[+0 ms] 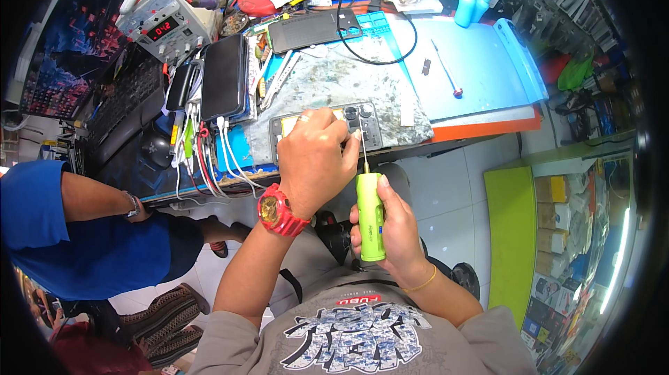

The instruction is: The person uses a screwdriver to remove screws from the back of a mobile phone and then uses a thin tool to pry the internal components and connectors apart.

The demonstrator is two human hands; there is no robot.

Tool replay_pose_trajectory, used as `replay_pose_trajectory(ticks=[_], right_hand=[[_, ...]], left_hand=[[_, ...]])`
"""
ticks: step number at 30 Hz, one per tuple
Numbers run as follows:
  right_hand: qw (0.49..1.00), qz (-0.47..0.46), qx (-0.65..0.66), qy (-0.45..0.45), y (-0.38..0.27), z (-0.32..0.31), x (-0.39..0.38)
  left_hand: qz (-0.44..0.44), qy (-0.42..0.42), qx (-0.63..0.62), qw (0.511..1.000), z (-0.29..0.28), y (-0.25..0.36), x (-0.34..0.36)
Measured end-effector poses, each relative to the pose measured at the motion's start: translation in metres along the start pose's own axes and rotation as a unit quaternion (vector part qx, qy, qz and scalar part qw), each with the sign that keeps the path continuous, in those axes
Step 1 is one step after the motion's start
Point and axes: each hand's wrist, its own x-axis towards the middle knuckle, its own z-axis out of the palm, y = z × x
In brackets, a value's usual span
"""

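My left hand (317,152), with a red watch on the wrist, is curled over a disassembled phone (367,136) at the mat's front edge. Its thumb and fingers are bent together beside a slim metal bit; what they pinch is hidden. My right hand (394,228) is closed around a lime-green electric screwdriver (371,211), whose bit points up to the phone's camera end. The grey, stained work mat (334,75) lies under the phone.
Behind are a dark phone (224,75), cables (223,138), a power supply (159,23) and a blue pad (481,61) holding a small screwdriver (456,89). A person in blue (90,249) is at left, a green-edged display case (509,235) at right.
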Motion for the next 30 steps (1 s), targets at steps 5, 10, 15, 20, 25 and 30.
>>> replay_pose_trajectory(ticks=[5, 10, 15, 20, 25, 30], right_hand=[[1.000, 0.004, 0.015, 0.022, 0.002, 0.011, 0.000], [0.999, -0.005, 0.043, 0.000, 0.011, 0.015, 0.003], [0.997, -0.014, 0.071, 0.002, 0.021, 0.024, 0.008], [0.996, -0.031, 0.083, -0.005, 0.021, 0.029, 0.013], [0.997, -0.021, 0.074, -0.013, 0.018, 0.022, 0.013], [1.000, -0.010, 0.027, -0.011, 0.010, 0.007, 0.008]], left_hand=[[0.002, -0.004, 0.001, 1.000, -0.001, -0.001, 0.000], [0.013, -0.012, -0.011, 1.000, -0.001, -0.005, 0.001], [0.022, -0.033, -0.010, 0.999, -0.002, -0.012, 0.001], [0.021, -0.040, -0.027, 0.999, -0.006, -0.014, 0.004], [0.013, -0.039, -0.033, 0.999, -0.009, -0.010, 0.007], [0.006, -0.038, -0.029, 0.999, -0.007, -0.008, 0.006]])
